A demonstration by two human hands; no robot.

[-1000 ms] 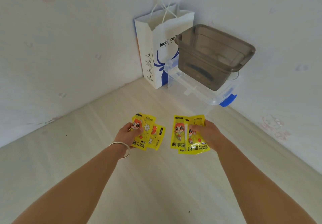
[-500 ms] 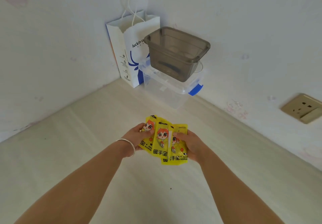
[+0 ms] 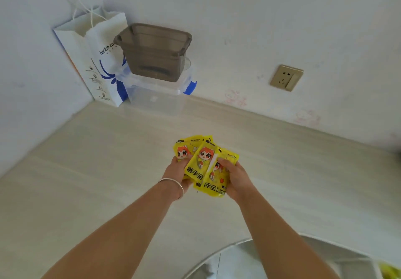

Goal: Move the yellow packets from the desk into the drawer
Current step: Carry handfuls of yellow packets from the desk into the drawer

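- I am holding the yellow packets [image 3: 205, 166] fanned between both hands, lifted just above the desk [image 3: 97, 159]
- My left hand [image 3: 176, 170] is pinching the packets at the left of the fan — thumb on top
- My right hand [image 3: 235, 179] is gripping the ones at the right, fingers curled under
- I am judging this as the gather-and-carry step: the packets are off the desk but not yet put away
- The drawer seems to be opening at the lower right edge — I am going to have to swing the bundle down there without letting one slip
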